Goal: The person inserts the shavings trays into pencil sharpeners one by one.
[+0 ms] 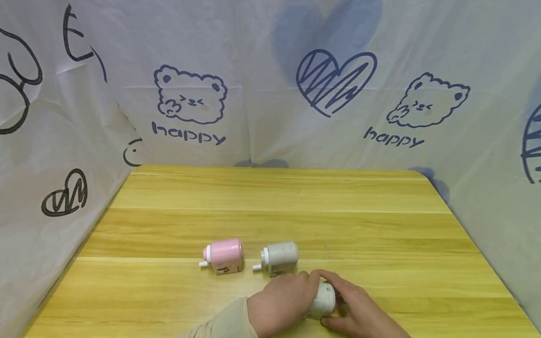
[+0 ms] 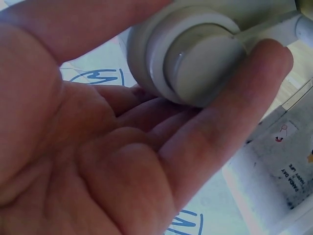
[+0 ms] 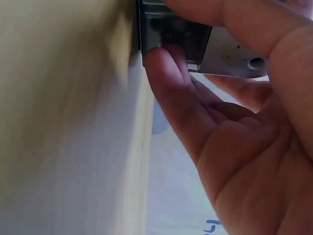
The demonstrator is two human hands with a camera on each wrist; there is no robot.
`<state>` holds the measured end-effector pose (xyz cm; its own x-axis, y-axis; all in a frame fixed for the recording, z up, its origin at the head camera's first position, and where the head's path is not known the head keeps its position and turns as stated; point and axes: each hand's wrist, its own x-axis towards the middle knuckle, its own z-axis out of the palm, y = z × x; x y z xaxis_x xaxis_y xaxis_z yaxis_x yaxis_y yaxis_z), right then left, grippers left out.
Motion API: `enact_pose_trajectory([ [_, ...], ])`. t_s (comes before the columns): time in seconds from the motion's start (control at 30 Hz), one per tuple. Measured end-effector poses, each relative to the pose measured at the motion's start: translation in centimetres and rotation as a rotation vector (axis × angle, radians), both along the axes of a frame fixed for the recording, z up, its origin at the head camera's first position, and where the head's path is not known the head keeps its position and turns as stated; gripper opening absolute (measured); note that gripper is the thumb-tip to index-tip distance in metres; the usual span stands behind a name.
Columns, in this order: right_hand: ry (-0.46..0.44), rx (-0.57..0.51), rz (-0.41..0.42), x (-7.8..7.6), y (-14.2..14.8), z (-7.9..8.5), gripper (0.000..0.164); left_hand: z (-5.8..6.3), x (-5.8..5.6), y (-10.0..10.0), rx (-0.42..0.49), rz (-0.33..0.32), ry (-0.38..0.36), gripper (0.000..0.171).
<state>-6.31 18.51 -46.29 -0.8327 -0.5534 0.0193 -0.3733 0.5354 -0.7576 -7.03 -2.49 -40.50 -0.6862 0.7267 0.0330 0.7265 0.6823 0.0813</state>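
Note:
Between both hands is a whitish hand-crank pencil sharpener (image 1: 322,300), near the table's front edge. My left hand (image 1: 283,300) holds its crank end; in the left wrist view the round crank hub (image 2: 205,63) lies between thumb and fingers, with one finger along the crank arm (image 2: 269,34). At the other end, my right hand (image 1: 359,307) grips the sharpener with thumb and fingers. The right wrist view shows fingertips on its dark see-through drawer (image 3: 178,36), beside a face with a round hole (image 3: 256,63). My left hand hides much of the body in the head view.
A grey pencil sharpener (image 1: 281,258) stands just beyond my left hand, its crank toward the left. Farther left is a pink one (image 1: 226,256), turned likewise. The wooden table (image 1: 274,202) is bordered by white printed cloth (image 1: 262,108) at the back and sides.

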Motion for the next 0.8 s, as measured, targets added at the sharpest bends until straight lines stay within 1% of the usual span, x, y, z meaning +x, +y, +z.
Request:
enact_pose_trajectory([
  [0.07, -0.005, -0.014, 0.002, 0.0, 0.0, 0.0, 0.072, 0.0, 0.0, 0.0, -0.002, 0.001, -0.001, 0.031],
  [0.13, 0.018, -0.024, 0.004, 0.1, 0.0, -0.1, 0.069, 0.0, 0.0, 0.0, -0.007, 0.001, 0.001, 0.028],
  [0.23, 0.019, -0.068, 0.023, 0.1, 0.2, -0.2, 0.061, -0.1, 0.1, 0.1, -0.011, 0.002, -0.009, 0.025],
  [0.3, 0.001, -0.093, 0.026, 0.2, 0.4, -0.2, 0.057, 0.0, 0.1, 0.1, -0.009, 0.006, -0.02, 0.026],
  [0.37, -0.032, -0.093, 0.005, 0.1, 0.8, 0.0, 0.054, 0.0, 0.0, 0.0, 0.004, 0.007, 0.0, 0.03],
  [0.43, -0.072, -0.062, -0.063, 0.1, 1.4, 0.3, 0.053, 0.1, 0.0, -0.1, 0.021, 0.018, 0.046, 0.037],
  [0.53, -0.122, 0.006, -0.226, -0.2, 2.4, 1.0, 0.06, 0.3, -0.2, -0.2, 0.028, 0.028, 0.137, 0.047],
  [0.57, -0.126, 0.015, -0.28, -0.3, 2.7, 1.1, 0.062, 0.5, -0.2, -0.3, 0.027, 0.031, 0.156, 0.048],
  [0.63, -0.131, 0.041, -0.378, -0.7, 3.2, 1.4, 0.066, 0.7, -0.3, -0.4, 0.014, 0.023, 0.178, 0.042],
  [0.7, -0.118, 0.062, -0.432, -1.1, 3.6, 1.5, 0.068, 0.8, -0.2, -0.5, -0.003, 0.017, 0.168, 0.038],
  [0.8, -0.125, 0.085, -0.467, -1.6, 3.7, 1.3, 0.068, 0.9, -0.2, -0.5, -0.02, 0.022, 0.125, 0.034],
])
